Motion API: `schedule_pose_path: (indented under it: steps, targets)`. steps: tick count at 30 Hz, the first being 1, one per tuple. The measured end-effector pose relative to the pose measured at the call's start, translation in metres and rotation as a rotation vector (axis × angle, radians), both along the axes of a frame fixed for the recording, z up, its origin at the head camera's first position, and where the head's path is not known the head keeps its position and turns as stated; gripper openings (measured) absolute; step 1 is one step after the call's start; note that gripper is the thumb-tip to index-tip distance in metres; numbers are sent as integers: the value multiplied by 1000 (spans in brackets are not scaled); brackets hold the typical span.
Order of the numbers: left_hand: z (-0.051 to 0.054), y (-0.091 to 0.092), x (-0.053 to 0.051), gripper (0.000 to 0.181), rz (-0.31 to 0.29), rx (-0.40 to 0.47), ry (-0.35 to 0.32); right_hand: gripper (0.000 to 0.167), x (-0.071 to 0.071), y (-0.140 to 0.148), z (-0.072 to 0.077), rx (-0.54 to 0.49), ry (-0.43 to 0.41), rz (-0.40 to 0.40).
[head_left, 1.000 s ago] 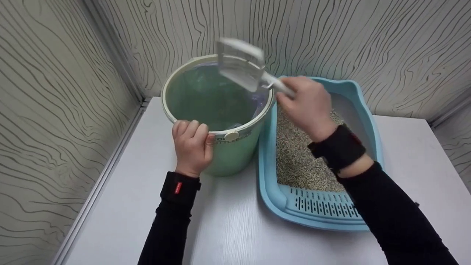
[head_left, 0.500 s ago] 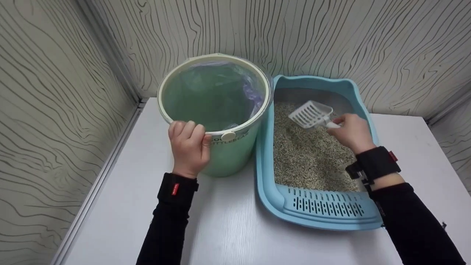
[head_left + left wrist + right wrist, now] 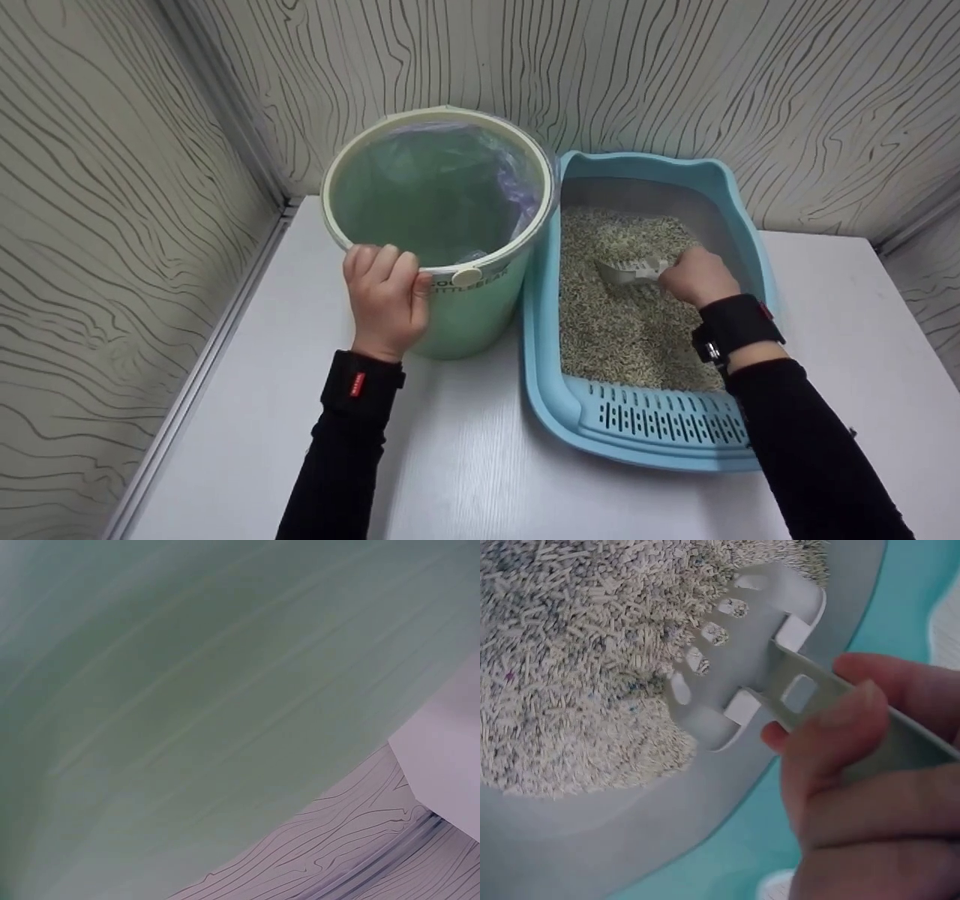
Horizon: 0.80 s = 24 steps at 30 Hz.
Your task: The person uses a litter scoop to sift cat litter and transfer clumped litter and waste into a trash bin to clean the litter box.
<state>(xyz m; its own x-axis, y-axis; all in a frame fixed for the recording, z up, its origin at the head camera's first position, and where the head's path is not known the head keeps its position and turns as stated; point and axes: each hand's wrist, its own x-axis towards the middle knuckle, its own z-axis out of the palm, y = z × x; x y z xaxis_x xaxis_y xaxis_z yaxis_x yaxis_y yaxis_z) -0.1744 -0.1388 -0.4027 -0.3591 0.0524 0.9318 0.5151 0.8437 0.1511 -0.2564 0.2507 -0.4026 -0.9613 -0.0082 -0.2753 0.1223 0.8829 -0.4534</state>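
My left hand (image 3: 386, 304) grips the pale rim of a green trash bin (image 3: 469, 326) lined with a thin, purplish plastic bag (image 3: 517, 187). The bin's ribbed green wall fills most of the left wrist view. With my right hand (image 3: 701, 277) I hold a white slotted litter scoop (image 3: 630, 271) by its handle. The scoop's head dips into pellet litter (image 3: 637, 337) inside a blue litter box (image 3: 541, 360). In the right wrist view, fingers and thumb wrap the scoop handle (image 3: 817, 694), and the front of the scoop head is buried in pellets.
Bin and litter box stand side by side on a white table (image 3: 465, 450). Wood-pattern walls (image 3: 675, 75) rise behind and at both sides. A slotted blue step (image 3: 667, 420) forms the litter box's near end.
The right hand has swung the scoop from above the bin's mouth rightward over the litter box, then down into the litter. My left hand stays on the bin rim.
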Motion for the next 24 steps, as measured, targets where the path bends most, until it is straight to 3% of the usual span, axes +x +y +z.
schedule_pose_path:
  steps: [7, 16, 21, 24]
  targets:
    - [-2, 1, 0, 55, -7, -2, 13, 28, -24, -9, -14, -6, 4, -48]
    - [-3, -1, 2, 53, 2, -16, 28, 30, -39, -26, -50, -87, 31, -177]
    - [-3, -1, 4, 54, 1, -13, 32, 29, -46, -26, -67, -67, 94, -170]
    - [-2, -1, 2, 54, 3, -16, 24, 36, -50, -23, -75, -50, 92, -125]
